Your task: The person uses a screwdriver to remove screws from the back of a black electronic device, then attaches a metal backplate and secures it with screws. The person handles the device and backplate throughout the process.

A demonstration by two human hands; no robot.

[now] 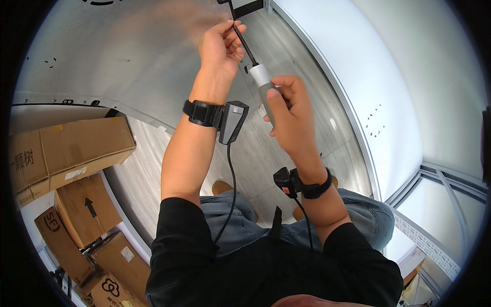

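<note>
A screwdriver (260, 75) with a grey and white handle and a long black shaft slants up through the middle of the head view. My right hand (291, 110) wraps round its grey grip, thumb along the side. Farther up, my left hand (220, 47) pinches the dark shaft between thumb and fingers, beside the edge of a large grey metal panel (148, 61). The shaft line carries on past my left fingers toward a small black part at the top rim, where its end is hard to make out.
Cardboard boxes (87, 146) are stacked at the left. A tall white panel (353, 66) stands at the right, with a metal frame (424, 240) below it. Black devices (234, 123) are strapped to both wrists, their cables running down to me. Grey wood-look floor (271, 30) shows between.
</note>
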